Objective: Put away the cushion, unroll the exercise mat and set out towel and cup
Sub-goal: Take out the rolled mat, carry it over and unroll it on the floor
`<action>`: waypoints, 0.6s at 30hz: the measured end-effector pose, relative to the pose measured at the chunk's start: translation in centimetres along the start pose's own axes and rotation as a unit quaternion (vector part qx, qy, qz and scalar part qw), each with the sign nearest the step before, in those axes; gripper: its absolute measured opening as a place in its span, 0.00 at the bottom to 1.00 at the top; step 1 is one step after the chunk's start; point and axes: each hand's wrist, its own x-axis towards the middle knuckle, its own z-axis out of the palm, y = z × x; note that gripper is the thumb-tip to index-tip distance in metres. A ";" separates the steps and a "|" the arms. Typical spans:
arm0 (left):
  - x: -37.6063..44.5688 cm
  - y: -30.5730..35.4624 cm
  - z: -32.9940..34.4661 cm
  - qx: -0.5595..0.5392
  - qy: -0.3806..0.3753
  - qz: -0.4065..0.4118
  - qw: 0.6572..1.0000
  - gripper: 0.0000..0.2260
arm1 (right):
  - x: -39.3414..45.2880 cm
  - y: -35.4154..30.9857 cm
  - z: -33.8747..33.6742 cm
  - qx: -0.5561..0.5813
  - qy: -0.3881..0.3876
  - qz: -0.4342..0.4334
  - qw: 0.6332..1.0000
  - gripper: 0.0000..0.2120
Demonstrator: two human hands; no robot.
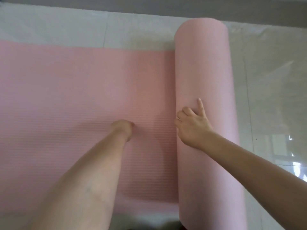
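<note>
A pink exercise mat (66, 97) lies partly unrolled on the floor, its flat ribbed part stretching to the left. The rest forms a thick roll (204, 67) standing across the view on the right. My right hand (192, 125) rests against the left side of the roll, fingers spread, holding nothing. My left hand (124, 128) presses down on the flat part just left of the roll; its fingers are folded under and mostly hidden behind the wrist. No cushion, towel or cup is in view.
A glossy pale tiled floor (269, 97) surrounds the mat, with window reflections at the right. A grey strip (149, 9) runs along the far edge of the view.
</note>
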 end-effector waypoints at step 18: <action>1.5 1.4 2.5 0.003 0.093 0.023 0.995 0.35 | -5.4 8.7 3.2 -0.056 0.012 0.058 0.997 0.20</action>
